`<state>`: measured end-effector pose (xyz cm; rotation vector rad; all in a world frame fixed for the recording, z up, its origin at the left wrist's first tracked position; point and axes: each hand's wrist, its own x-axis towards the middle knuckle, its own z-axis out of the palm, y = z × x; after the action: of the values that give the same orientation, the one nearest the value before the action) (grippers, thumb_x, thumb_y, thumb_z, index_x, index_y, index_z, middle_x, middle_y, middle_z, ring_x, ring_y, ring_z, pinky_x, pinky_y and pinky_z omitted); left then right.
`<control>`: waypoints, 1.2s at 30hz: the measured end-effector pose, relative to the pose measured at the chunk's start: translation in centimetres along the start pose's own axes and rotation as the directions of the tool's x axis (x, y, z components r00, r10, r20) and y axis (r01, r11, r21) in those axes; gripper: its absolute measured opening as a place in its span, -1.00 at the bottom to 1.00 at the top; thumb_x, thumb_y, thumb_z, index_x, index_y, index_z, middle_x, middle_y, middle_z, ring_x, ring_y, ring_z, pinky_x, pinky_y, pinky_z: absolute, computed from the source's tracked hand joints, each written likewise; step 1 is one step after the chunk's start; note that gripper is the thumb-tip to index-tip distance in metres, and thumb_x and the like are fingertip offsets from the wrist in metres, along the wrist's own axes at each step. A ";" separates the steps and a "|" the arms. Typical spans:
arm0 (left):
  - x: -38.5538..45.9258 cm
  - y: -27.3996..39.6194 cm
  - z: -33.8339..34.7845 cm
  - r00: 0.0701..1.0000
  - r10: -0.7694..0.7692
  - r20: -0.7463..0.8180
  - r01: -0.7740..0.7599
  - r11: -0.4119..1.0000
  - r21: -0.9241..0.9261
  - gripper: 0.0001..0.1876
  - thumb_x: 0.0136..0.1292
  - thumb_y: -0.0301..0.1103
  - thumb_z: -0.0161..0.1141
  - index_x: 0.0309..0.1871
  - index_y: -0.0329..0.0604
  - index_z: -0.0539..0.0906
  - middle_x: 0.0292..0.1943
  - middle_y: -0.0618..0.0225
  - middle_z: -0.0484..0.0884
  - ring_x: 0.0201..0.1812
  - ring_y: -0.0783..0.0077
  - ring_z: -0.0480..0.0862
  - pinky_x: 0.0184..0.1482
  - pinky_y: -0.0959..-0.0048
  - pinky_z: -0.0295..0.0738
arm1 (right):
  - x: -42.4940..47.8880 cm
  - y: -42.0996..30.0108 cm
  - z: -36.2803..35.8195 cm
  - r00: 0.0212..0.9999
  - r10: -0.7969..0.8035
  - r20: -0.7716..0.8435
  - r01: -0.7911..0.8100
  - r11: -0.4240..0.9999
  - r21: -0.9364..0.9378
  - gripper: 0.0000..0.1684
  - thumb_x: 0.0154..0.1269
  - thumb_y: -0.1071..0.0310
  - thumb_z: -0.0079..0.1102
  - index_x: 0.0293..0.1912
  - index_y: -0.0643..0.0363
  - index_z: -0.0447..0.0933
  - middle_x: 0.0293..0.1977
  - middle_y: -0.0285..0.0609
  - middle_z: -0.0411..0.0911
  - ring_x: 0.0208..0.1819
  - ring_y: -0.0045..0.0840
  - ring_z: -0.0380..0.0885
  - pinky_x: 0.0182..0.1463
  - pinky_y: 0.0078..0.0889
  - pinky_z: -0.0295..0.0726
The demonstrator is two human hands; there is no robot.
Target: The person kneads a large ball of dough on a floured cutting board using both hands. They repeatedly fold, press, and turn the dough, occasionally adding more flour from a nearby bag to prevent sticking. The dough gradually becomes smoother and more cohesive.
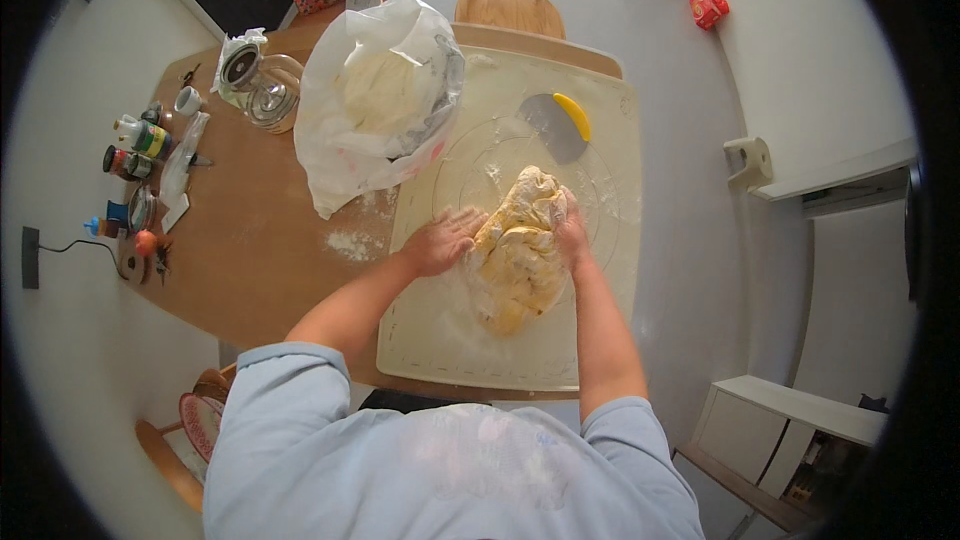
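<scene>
A large, lumpy piece of yellowish dough (517,262), dusted with flour, lies on a pale pastry mat (420,345) marked with printed circles. My left hand (446,241) rests palm down at the dough's left edge, its floury fingers extended; the hand holds nothing. On the other side, my right hand (571,232) grips the dough's upper right edge, with part of its fingers hidden by the folds. Beyond the dough, a metal dough scraper (553,124) with a yellow handle lies flat on the mat.
A bowl covered by a translucent plastic bag (379,90) stands at the mat's far left. Left of it is a glass jug (271,97). Several bottles and jars (142,136) line the wooden table's (255,240) left edge. A wooden chair (514,7) stands beyond.
</scene>
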<state>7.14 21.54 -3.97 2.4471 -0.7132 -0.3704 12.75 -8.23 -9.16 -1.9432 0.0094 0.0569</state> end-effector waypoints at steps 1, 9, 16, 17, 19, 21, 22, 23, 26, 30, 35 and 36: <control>0.8 -0.4 -0.8 1.000 -0.009 0.005 0.009 0.993 0.120 -0.39 0.54 0.04 -0.48 0.52 -0.06 0.09 0.53 0.26 0.07 0.55 0.24 -0.02 0.53 0.18 -0.20 | -0.2 0.0 0.0 1.000 0.015 0.000 -0.015 1.000 0.002 -0.35 0.44 -0.10 -0.02 0.35 0.06 0.28 0.30 0.01 0.34 0.35 -0.14 0.28 0.38 -0.18 0.23; 9.9 0.1 1.9 0.967 -0.206 -0.151 0.168 0.958 -0.232 -0.37 0.54 0.06 -0.51 0.52 -0.09 0.06 0.51 0.19 0.11 0.52 0.25 0.07 0.52 0.19 -0.17 | -0.2 -6.0 0.7 0.994 0.107 0.002 -0.099 0.924 -0.370 -0.36 0.44 -0.07 -0.01 0.38 -0.01 0.24 0.38 -0.13 0.25 0.44 -0.16 0.14 0.48 -0.12 0.00; 7.3 6.4 -2.8 0.964 -0.254 0.076 0.099 0.077 -0.992 -0.43 0.52 0.18 -0.36 0.23 -0.07 0.40 0.09 0.30 0.52 0.13 0.39 0.49 0.24 0.34 0.33 | -1.9 -7.8 -1.9 0.960 0.138 0.244 -0.249 0.818 0.519 -0.75 0.48 0.17 0.04 -0.05 0.13 0.50 -0.13 -0.38 0.52 -0.06 -0.69 0.44 0.05 -0.55 0.43; 6.1 6.6 -3.5 0.956 -0.278 0.093 0.134 0.131 -0.982 -0.44 0.51 0.19 -0.35 0.20 -0.05 0.41 0.07 0.31 0.52 0.11 0.40 0.49 0.23 0.35 0.34 | -2.9 -8.7 -2.1 0.952 0.138 0.274 -0.274 0.785 0.555 -0.74 0.48 0.16 0.05 -0.07 0.13 0.51 -0.17 -0.38 0.51 -0.08 -0.70 0.43 0.03 -0.56 0.42; 3.5 7.7 -4.3 0.951 -0.291 0.108 0.166 0.183 -0.969 -0.48 0.50 0.19 -0.27 0.17 -0.02 0.43 0.09 0.33 0.43 0.09 0.40 0.47 0.18 0.36 0.37 | -5.4 -10.7 -2.7 0.934 0.121 0.336 -0.316 0.719 0.619 -0.73 0.47 0.13 0.08 -0.10 0.12 0.54 -0.25 -0.38 0.51 -0.12 -0.71 0.41 -0.01 -0.59 0.39; 1.4 9.6 -5.6 0.936 -0.310 0.168 0.249 0.245 -0.937 -0.46 0.47 0.20 -0.19 0.18 -0.05 0.43 0.17 0.29 0.35 0.12 0.37 0.45 0.20 0.33 0.37 | -8.0 -11.8 -3.0 0.935 0.136 0.328 -0.300 0.799 0.521 -0.72 0.45 0.12 0.10 -0.08 0.13 0.54 -0.17 -0.31 0.49 -0.14 -0.70 0.43 0.00 -0.57 0.42; 0.9 8.7 -4.7 0.959 -0.261 0.112 0.228 0.473 -0.851 -0.37 0.36 0.21 0.05 0.30 -0.04 0.40 0.33 0.18 0.18 0.21 0.24 0.37 0.24 0.27 0.37 | -9.1 -13.1 -2.7 0.933 0.138 0.333 -0.290 0.834 0.469 -0.71 0.44 0.12 0.11 -0.06 0.13 0.54 -0.14 -0.28 0.48 -0.15 -0.69 0.44 0.01 -0.56 0.44; 0.1 8.2 -3.6 0.982 -0.176 0.062 0.165 0.665 -0.729 -0.36 0.31 0.19 0.11 0.32 0.00 0.40 0.37 0.13 0.12 0.25 0.16 0.33 0.29 0.19 0.27 | -10.1 -14.5 -2.1 0.959 0.112 0.262 -0.199 0.920 0.337 -0.68 0.41 0.11 0.14 -0.04 0.13 0.54 -0.07 -0.23 0.45 -0.11 -0.62 0.44 0.06 -0.50 0.44; -1.7 11.1 -2.8 0.991 -0.029 0.129 0.061 0.966 -0.252 -0.11 0.11 0.17 0.32 0.48 0.18 0.23 0.52 -0.06 -0.15 0.47 -0.17 0.01 0.46 -0.08 -0.15 | -12.0 -15.4 -1.2 0.985 -0.090 0.148 0.126 0.957 -0.260 -0.37 0.24 0.02 0.27 0.22 0.09 0.41 0.31 0.00 0.16 0.28 -0.15 0.26 0.39 -0.06 0.19; -5.3 12.3 -1.1 0.994 0.067 0.082 -0.067 0.998 0.001 0.03 0.06 0.15 0.35 0.54 0.30 -0.03 0.53 -0.11 -0.20 0.54 -0.21 -0.23 0.46 -0.16 -0.25 | -16.0 -13.4 -0.3 0.934 0.014 0.357 0.231 0.739 -0.633 -0.01 0.14 -0.02 0.31 0.45 -0.01 0.06 0.50 -0.06 -0.17 0.54 -0.07 -0.31 0.52 0.15 -0.38; -4.7 11.4 1.3 1.000 0.028 -0.002 -0.027 0.994 0.108 0.04 -0.01 0.04 0.43 0.52 0.33 0.04 0.51 -0.04 -0.10 0.54 -0.11 -0.17 0.44 -0.18 -0.18 | -17.0 -10.4 0.9 0.961 -0.158 0.228 0.272 0.698 -0.662 0.01 0.03 0.18 0.37 0.43 -0.13 0.06 0.45 -0.19 -0.07 0.52 -0.12 -0.21 0.50 0.23 -0.24; -3.3 10.7 1.4 0.999 0.007 -0.034 -0.003 0.993 0.114 0.04 -0.01 0.02 0.44 0.52 0.33 0.05 0.51 -0.03 -0.08 0.54 -0.09 -0.15 0.43 -0.19 -0.17 | -15.4 -10.5 1.2 0.972 -0.136 0.193 0.232 0.697 -0.679 0.01 0.01 0.21 0.37 0.42 -0.14 0.06 0.44 -0.19 -0.05 0.51 -0.13 -0.18 0.50 0.23 -0.23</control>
<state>-0.50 15.27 1.53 2.5518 -0.7447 -0.2915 -2.35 -3.57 0.83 -2.6963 -0.3450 0.0556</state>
